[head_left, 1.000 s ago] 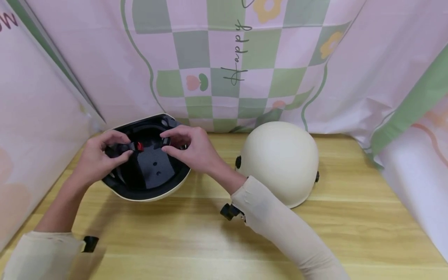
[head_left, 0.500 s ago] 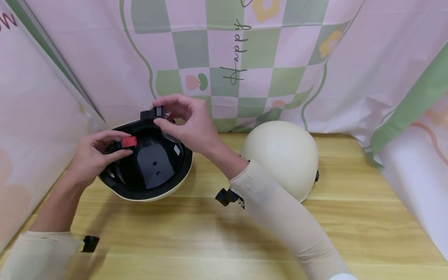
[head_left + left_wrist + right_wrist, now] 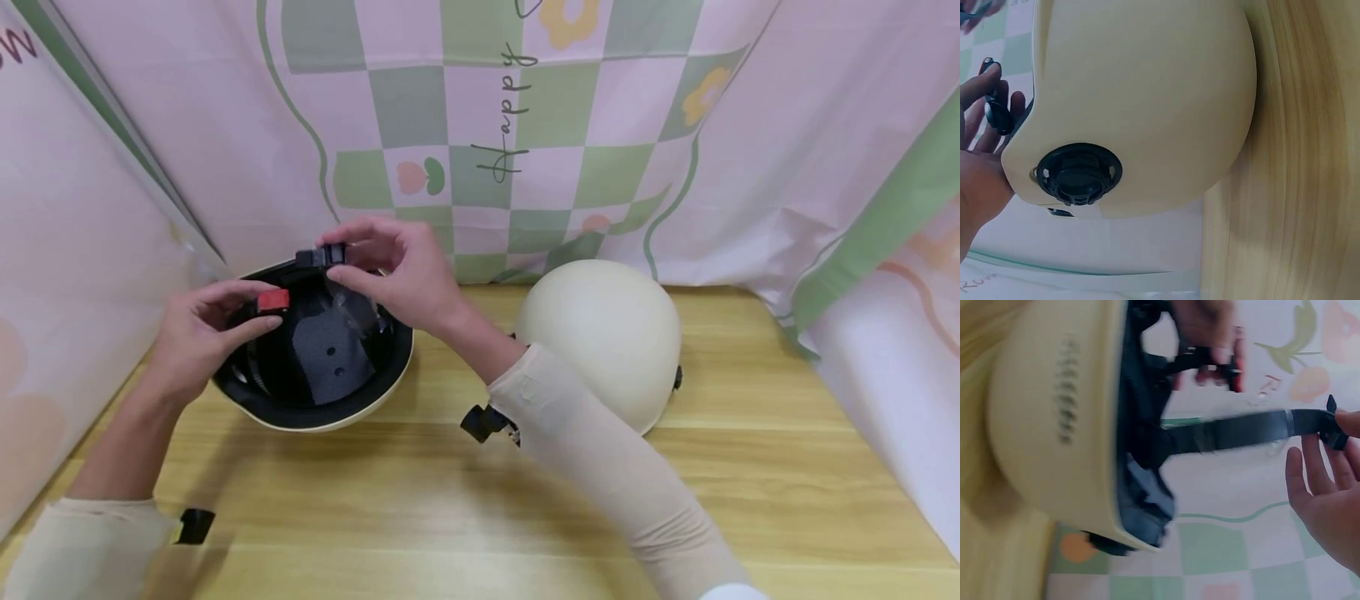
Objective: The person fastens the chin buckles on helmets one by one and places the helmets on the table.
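Observation:
An upturned cream helmet with a black padded inside lies at the left of the table. Over its left part, my left hand pinches a chin-strap buckle half with a red end. Above the far rim, my right hand holds the other, black buckle half between thumb and fingers. In the right wrist view its black strap stretches out from the helmet. The two buckle halves are apart. A round black knob shows on the helmet's side in the left wrist view.
A second cream helmet sits dome up on the wooden table, close to my right forearm. A patterned curtain hangs right behind both helmets, with more cloth at the left and right sides.
The two buckle halves have drawn apart. My right hand rose with the black half toward the far rim, then dipped slightly. My left hand shifted a little left, turning the red end up.

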Demonstrator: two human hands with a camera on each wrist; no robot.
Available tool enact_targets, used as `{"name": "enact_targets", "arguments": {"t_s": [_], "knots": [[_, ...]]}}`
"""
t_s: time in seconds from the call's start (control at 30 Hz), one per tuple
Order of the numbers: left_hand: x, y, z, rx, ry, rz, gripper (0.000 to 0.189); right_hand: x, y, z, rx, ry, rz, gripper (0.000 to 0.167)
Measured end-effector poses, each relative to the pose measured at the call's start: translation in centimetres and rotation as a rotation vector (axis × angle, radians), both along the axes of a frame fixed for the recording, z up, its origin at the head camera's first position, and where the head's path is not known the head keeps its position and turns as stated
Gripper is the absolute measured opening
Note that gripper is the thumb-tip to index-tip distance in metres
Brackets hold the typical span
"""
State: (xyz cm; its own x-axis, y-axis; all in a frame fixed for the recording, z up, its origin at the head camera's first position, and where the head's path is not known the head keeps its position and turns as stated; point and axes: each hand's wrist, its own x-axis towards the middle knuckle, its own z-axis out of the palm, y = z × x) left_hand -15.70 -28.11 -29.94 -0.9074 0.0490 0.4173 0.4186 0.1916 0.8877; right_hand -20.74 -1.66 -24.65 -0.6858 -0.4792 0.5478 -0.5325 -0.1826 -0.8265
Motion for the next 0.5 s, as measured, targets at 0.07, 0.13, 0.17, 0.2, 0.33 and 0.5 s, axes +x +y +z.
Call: {"name": "enact_targets", "arguments": {"t_s": [0.07, 0.13, 0.17, 0.2, 0.33, 0.5], "knots": [[0.0, 0.0, -0.2, -0.012, 0.001, 0.003, 0.032, -0.1, -0.2, -1.1, 0.049, -0.015, -0.001, 0.030], [-0.1, 0.0, -0.3, -0.026, 0.001, 0.006, 0.031, -0.1, -0.4, -2.0, 0.110, -0.020, -0.017, 0.031], [-0.1, 0.0, -0.4, -0.030, 0.000, 0.007, 0.031, -0.1, -0.6, -2.4, 0.139, -0.018, -0.030, 0.031], [-0.1, 0.0, -0.4, -0.040, -0.001, 0.012, 0.031, 0.0, -0.7, -2.7, 0.168, -0.019, -0.045, 0.031], [0.0, 0.0, -0.5, -0.037, -0.009, 0.008, 0.031, 0.1, -1.4, -3.6, 0.264, -0.024, -0.098, 0.029], [-0.1, 0.2, -0.6, -0.001, 0.003, -0.024, 0.032, 0.2, -2.1, -4.2, 0.286, -0.034, -0.095, 0.028]]}}
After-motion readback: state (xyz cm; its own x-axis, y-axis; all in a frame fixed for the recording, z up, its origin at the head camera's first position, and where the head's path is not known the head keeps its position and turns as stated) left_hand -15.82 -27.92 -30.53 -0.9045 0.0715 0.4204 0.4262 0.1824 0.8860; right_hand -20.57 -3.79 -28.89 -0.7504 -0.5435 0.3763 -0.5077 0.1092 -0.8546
